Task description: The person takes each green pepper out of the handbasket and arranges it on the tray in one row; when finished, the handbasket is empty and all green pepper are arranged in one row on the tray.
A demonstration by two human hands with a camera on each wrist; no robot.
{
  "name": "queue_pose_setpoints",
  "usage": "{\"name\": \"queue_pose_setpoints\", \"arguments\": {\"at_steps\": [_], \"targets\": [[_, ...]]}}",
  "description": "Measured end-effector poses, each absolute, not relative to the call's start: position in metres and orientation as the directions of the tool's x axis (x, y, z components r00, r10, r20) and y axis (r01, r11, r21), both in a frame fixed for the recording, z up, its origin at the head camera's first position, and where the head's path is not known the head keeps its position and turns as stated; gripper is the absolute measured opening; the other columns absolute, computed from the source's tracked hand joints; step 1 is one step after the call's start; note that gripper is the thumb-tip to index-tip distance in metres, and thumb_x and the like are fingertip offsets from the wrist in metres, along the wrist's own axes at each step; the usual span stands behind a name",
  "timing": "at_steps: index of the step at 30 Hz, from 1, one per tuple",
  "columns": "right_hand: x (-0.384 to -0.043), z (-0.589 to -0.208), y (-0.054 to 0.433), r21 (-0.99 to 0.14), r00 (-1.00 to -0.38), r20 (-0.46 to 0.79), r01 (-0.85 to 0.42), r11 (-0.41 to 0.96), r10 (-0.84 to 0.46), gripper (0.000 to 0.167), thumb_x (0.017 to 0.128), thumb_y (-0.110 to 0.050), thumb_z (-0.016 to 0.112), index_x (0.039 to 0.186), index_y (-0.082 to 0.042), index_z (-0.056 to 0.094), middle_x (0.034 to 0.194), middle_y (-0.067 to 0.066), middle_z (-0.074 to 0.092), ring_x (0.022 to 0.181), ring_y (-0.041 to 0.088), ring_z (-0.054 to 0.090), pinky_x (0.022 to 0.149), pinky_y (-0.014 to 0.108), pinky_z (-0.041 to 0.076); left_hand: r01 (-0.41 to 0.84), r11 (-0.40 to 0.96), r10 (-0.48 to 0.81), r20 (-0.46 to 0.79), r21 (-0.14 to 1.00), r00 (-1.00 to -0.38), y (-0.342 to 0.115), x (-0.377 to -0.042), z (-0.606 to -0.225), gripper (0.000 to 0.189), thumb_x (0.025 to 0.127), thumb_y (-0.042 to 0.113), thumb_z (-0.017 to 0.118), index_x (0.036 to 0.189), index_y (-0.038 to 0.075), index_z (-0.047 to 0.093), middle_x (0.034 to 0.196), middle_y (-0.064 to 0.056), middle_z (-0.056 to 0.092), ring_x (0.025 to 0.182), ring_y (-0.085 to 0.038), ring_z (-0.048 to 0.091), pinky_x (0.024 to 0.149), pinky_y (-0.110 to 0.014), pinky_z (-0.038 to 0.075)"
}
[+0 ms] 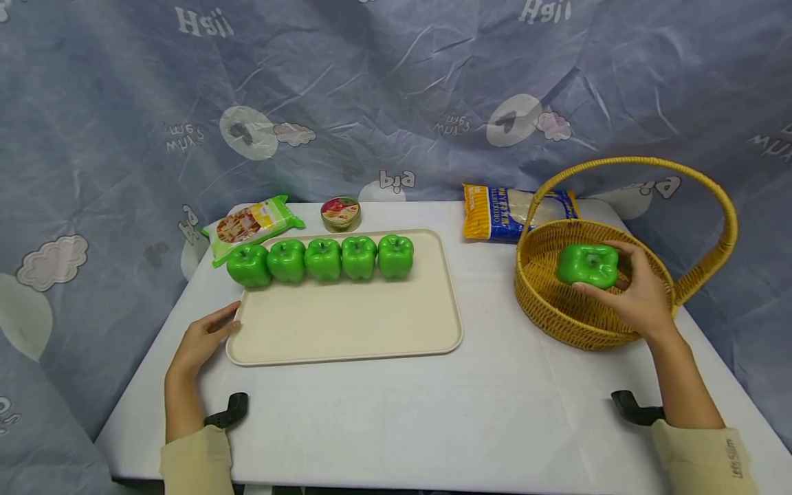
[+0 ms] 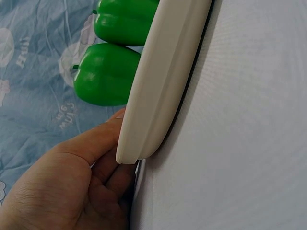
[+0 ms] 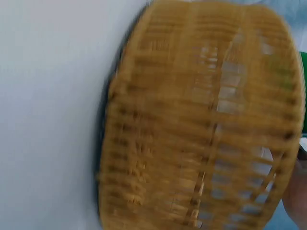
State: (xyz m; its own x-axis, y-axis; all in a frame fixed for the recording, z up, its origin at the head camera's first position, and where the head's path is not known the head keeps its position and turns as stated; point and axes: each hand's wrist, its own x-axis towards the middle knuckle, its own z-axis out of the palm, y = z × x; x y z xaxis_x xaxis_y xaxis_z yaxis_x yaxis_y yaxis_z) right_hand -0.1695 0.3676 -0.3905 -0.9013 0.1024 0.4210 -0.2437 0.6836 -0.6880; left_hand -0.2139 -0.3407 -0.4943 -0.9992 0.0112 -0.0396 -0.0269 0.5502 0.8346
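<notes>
My right hand (image 1: 640, 292) holds a green bell pepper (image 1: 588, 266) between thumb and fingers, over the opening of a yellow wicker basket (image 1: 581, 337) with a tall handle. In the right wrist view the basket's woven side (image 3: 192, 115) fills most of the picture and hides much of that hand. At the left, my left hand (image 1: 201, 344) grips the edge of a cream tray (image 1: 346, 323); the left wrist view shows fingers (image 2: 98, 139) at the tray's rim. Several green bell peppers (image 1: 323, 260) stand in a row along the tray's far side.
Behind the tray lie a green snack packet (image 1: 250, 227) and a small round tin (image 1: 341, 214). A yellow and blue pasta bag (image 1: 513, 213) lies behind the basket. A blue printed cloth (image 1: 383, 89) hangs at the back of the white table (image 1: 396, 419).
</notes>
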Motion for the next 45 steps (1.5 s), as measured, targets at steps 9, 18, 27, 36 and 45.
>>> {"name": "queue_pose_setpoints", "arguments": {"at_steps": [9, 18, 27, 36, 45], "targets": [[-0.17, -0.376, 0.317, -0.721, -0.854, 0.508, -0.351, 0.597, 0.112, 0.085, 0.068, -0.004, 0.081, 0.139, -0.018, 0.037, 0.127, 0.007, 0.046, 0.107, 0.006, 0.044, 0.082, 0.007, 0.039, -0.026, 0.55, 0.009, -0.037, 0.835, -0.999, -0.341, -0.213, -0.494, 0.061, 0.09, 0.038, 0.059, 0.14, 0.008, 0.041, 0.142, -0.016, 0.036, 0.133, -0.036, 0.027, 0.104, -0.053, 0.023], [-0.19, -0.366, 0.251, -0.727, -0.855, 0.517, -0.408, 0.552, 0.049, 0.085, 0.07, -0.008, 0.081, 0.141, -0.012, 0.034, 0.131, 0.01, 0.046, 0.112, 0.021, 0.047, 0.082, 0.012, 0.044, -0.01, 0.53, 0.018, -0.023, 0.848, -1.0, -0.341, -0.215, -0.496, 0.062, 0.089, 0.038, 0.06, 0.139, 0.006, 0.041, 0.141, -0.016, 0.037, 0.131, -0.034, 0.03, 0.104, -0.051, 0.026], [-0.227, -0.385, 0.197, -0.777, -0.879, 0.472, -0.381, 0.502, 0.063, 0.084, 0.074, -0.027, 0.079, 0.141, -0.008, 0.032, 0.126, 0.016, 0.048, 0.112, 0.026, 0.049, 0.085, 0.042, 0.05, -0.008, 0.524, 0.016, -0.019, 0.851, -1.0, -0.342, -0.215, -0.498, 0.062, 0.088, 0.038, 0.061, 0.139, 0.007, 0.042, 0.141, -0.017, 0.038, 0.131, -0.035, 0.03, 0.104, -0.052, 0.025], [-0.254, -0.405, 0.172, -0.823, -0.96, 0.269, -0.184, 0.537, 0.082, 0.09, 0.075, -0.046, 0.073, 0.142, -0.007, 0.029, 0.131, 0.019, 0.045, 0.113, 0.034, 0.049, 0.084, 0.044, 0.049, -0.001, 0.526, 0.02, -0.014, 0.851, -1.0, -0.343, -0.216, -0.498, 0.062, 0.089, 0.038, 0.061, 0.139, 0.006, 0.042, 0.141, -0.017, 0.038, 0.131, -0.034, 0.03, 0.103, -0.051, 0.026], [-0.277, -0.427, 0.167, -0.823, -0.99, 0.126, -0.065, 0.564, 0.069, 0.092, 0.077, -0.049, 0.07, 0.147, -0.011, 0.023, 0.139, 0.017, 0.039, 0.116, 0.034, 0.047, 0.091, 0.043, 0.045, -0.014, 0.521, 0.016, -0.027, 0.853, -1.0, -0.342, -0.216, -0.498, 0.064, 0.088, 0.04, 0.061, 0.139, 0.007, 0.041, 0.142, -0.016, 0.037, 0.132, -0.034, 0.029, 0.104, -0.052, 0.025]]}}
